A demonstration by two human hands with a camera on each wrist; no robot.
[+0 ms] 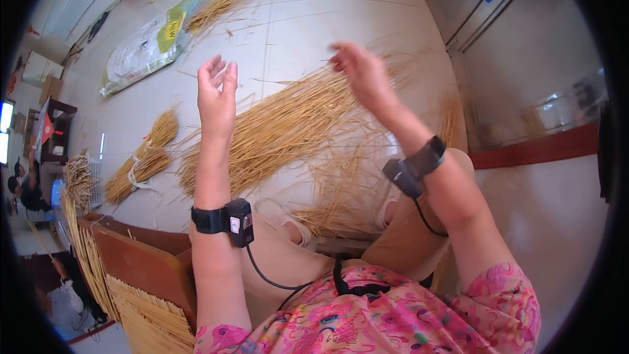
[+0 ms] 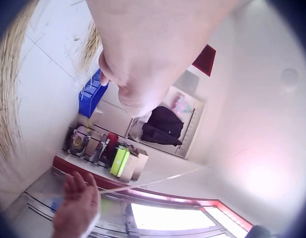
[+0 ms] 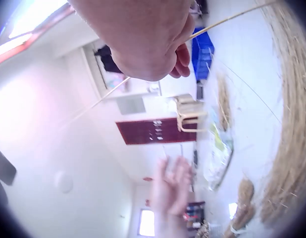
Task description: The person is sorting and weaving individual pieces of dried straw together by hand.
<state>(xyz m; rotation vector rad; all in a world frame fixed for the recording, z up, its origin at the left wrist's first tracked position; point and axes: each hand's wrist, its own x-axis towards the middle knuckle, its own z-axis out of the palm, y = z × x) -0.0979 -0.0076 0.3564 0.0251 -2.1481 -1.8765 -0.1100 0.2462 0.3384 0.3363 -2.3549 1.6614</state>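
My right hand [image 1: 364, 80] is raised over the far right end of the loose straw pile [image 1: 282, 128]. Its fingers grip a single thin straw stalk [image 3: 227, 20], which sticks out on both sides of the hand in the right wrist view. My left hand [image 1: 217, 98], also lifted, is above the left part of the pile with thumb and fingers apart and nothing in it. The golden stalks of the pile lie side by side on the pale tiled floor, slanting across in front of my feet.
A tied straw bundle [image 1: 141, 160] lies left of the pile. Beyond it is a white and green sack [image 1: 147, 49] with more straw [image 1: 226, 3] beside it. Scattered straw [image 1: 337, 183] lies between my feet. A brown wooden board [image 1: 141, 262] stands by my left side, a glass door [image 1: 524, 46] at right.
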